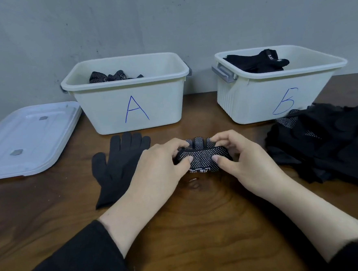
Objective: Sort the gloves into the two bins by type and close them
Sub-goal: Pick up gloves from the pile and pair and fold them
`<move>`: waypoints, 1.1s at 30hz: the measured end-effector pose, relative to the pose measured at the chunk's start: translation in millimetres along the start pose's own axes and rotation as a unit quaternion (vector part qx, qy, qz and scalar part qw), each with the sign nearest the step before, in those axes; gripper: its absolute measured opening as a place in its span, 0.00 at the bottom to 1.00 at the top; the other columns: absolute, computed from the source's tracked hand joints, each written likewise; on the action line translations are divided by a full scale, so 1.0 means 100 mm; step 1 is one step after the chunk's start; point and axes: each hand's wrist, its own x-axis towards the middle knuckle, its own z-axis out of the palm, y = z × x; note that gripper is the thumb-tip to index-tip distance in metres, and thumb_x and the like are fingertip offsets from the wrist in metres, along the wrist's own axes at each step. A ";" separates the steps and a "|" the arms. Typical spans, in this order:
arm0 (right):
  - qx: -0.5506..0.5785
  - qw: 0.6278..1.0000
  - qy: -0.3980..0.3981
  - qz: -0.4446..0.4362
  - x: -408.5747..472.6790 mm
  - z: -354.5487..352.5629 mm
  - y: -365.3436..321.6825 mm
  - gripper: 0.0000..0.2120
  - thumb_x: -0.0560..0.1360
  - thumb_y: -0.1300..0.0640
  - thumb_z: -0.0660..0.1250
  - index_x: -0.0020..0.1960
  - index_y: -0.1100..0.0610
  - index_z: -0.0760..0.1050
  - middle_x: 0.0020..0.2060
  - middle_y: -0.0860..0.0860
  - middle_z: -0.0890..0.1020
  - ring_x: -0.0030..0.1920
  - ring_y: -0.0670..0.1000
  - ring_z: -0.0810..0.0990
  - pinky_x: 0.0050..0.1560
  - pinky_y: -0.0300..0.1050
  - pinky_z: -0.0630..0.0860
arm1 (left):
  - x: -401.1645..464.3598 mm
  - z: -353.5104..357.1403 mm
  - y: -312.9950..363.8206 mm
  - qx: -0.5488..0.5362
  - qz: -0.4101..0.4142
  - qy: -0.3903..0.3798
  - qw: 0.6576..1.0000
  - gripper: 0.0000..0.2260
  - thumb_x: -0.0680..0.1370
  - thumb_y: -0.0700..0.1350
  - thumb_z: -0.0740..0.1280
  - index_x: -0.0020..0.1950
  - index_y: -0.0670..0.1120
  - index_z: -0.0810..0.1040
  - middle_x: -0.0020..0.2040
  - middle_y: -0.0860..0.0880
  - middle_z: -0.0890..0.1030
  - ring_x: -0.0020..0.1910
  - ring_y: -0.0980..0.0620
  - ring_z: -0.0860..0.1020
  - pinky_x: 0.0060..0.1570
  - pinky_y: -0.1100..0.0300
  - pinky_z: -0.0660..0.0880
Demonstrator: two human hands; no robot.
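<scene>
A folded black glove with white dots (pixel 202 158) lies on the wooden table in front of me. My left hand (pixel 161 168) and my right hand (pixel 241 158) both pinch it, one at each end. A plain black glove (pixel 116 167) lies flat to its left. Bin A (pixel 129 105) stands open at the back left and holds dotted gloves (pixel 114 76). Open too, bin B (pixel 272 95) at the back right holds plain black gloves (pixel 257 62). A pile of black gloves (pixel 327 144), some dotted, sits at the right.
A white lid (pixel 28 139) lies flat on the table left of bin A. A grey wall rises right behind both bins. The table's right edge runs past bin B.
</scene>
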 end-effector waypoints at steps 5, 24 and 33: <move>-0.151 0.983 0.027 -0.104 0.07 0.06 0.04 0.08 0.77 0.58 0.73 0.53 0.47 0.82 0.53 0.39 0.78 0.57 0.46 0.74 0.62 0.54 0.68 | 0.06 0.01 -0.03 0.131 0.116 0.056 0.983 0.13 0.79 0.51 0.69 0.63 0.53 0.80 0.55 0.54 0.78 0.54 0.50 0.75 0.55 0.48 0.72; -0.249 0.957 -0.054 -0.137 0.03 -0.02 0.06 0.20 0.77 0.48 0.71 0.68 0.46 0.75 0.58 0.38 0.79 0.60 0.44 0.75 0.70 0.48 0.62 | -0.01 0.05 -0.14 0.173 0.144 -0.053 0.973 0.25 0.82 0.55 0.62 0.78 0.54 0.63 0.75 0.58 0.69 0.73 0.57 0.64 0.71 0.56 0.57; -0.209 0.970 -0.016 -0.124 -0.06 -0.04 -0.12 0.11 0.80 0.53 0.69 0.62 0.47 0.78 0.45 0.31 0.75 0.53 0.34 0.71 0.66 0.46 0.64 | -0.05 0.00 -0.07 0.110 0.132 -0.042 0.984 0.21 0.81 0.53 0.63 0.74 0.57 0.68 0.63 0.58 0.78 0.63 0.57 0.70 0.65 0.60 0.61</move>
